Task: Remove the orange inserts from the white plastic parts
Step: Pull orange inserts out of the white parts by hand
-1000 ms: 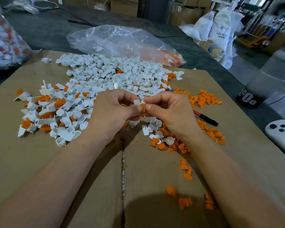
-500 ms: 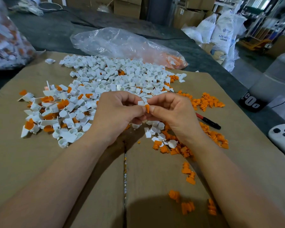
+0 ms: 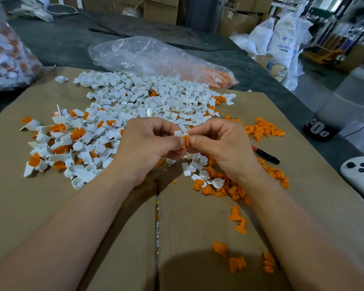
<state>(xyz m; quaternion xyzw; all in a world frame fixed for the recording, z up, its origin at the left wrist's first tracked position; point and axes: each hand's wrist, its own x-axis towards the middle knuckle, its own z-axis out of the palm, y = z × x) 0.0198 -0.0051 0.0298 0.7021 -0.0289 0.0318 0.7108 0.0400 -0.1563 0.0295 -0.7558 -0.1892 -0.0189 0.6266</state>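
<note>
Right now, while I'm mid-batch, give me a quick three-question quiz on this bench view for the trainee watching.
1. True or false: the left hand and right hand hold a small white part and an orange insert between their fingertips.
2. Pick one: the marker lies (A) left of the left hand, (B) right of the right hand, (C) inside the plastic bag.
3. Fill in: the loose orange inserts lie mostly on the ___ side of the cardboard.

Key: 1 true; 2 B; 3 right.
</note>
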